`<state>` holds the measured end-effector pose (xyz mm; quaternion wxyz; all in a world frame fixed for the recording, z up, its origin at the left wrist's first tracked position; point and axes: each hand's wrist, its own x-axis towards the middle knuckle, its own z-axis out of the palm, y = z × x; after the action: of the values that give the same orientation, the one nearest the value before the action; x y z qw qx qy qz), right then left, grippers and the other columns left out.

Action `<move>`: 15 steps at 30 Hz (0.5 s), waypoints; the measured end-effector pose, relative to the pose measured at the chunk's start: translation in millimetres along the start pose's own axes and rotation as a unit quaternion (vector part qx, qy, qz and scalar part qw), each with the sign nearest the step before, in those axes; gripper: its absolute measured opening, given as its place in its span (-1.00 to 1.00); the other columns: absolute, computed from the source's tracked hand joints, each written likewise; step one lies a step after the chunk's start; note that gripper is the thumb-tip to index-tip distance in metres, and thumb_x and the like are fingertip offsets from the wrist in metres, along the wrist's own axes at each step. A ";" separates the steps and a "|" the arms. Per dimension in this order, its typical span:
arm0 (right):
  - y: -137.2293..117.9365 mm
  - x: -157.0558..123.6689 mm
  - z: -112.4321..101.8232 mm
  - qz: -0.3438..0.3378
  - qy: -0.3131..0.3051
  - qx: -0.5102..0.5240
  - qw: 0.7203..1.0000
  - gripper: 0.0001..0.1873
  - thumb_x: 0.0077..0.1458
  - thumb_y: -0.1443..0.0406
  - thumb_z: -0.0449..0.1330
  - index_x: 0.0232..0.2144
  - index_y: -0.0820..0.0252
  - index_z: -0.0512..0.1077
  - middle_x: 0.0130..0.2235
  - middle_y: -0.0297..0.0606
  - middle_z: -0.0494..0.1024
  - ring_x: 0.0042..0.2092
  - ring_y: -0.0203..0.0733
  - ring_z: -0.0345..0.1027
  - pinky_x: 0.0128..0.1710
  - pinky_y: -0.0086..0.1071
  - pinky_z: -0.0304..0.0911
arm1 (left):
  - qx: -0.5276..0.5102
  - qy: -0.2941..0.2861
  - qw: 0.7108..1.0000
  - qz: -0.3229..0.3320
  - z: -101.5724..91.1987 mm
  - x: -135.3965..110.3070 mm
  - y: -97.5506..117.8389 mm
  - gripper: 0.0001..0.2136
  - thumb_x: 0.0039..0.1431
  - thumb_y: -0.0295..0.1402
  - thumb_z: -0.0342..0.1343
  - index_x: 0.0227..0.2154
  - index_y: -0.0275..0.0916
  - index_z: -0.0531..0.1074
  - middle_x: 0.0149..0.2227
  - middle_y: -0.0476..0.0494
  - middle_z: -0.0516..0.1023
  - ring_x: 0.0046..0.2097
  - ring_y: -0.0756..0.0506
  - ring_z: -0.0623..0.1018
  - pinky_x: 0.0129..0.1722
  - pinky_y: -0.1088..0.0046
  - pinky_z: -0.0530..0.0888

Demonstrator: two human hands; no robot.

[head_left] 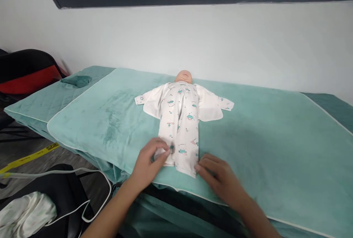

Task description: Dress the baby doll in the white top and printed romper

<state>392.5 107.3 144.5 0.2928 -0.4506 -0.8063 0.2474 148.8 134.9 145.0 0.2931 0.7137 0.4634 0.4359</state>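
Left hand (149, 161) and right hand (222, 181), loosely curled, touch the baby outfit (189, 135) low on its legs (lettering illegible; grip unclear).

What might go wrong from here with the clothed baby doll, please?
The left hand and right hand are at the lower ends of the printed trouser legs; a tug might drag the baby doll. The legs also lie near the front edge of the massage table, so they could overhang if pulled.

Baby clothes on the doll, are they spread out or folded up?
Spread out: the baby clothes lie on the green cover with both trouser legs side by side and both sleeves reaching outward.
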 end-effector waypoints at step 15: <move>72.2 234.2 -16.3 0.041 0.208 0.033 0.977 -0.60 0.18 0.14 0.12 0.03 0.14 0.40 0.15 -0.18 0.41 0.22 -0.04 0.19 0.27 -0.01 0.07 | -0.060 0.024 0.989 -0.130 21.3 191.9 -72.9 -0.50 0.33 -0.08 -0.10 0.25 -0.16 0.23 0.35 -0.10 0.15 0.38 -0.15 0.12 0.38 0.21 0.03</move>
<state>346.9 347.7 166.5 0.4583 -0.5151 -0.6999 0.1865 174.9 339.6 142.8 0.3782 0.6182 0.5322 0.4377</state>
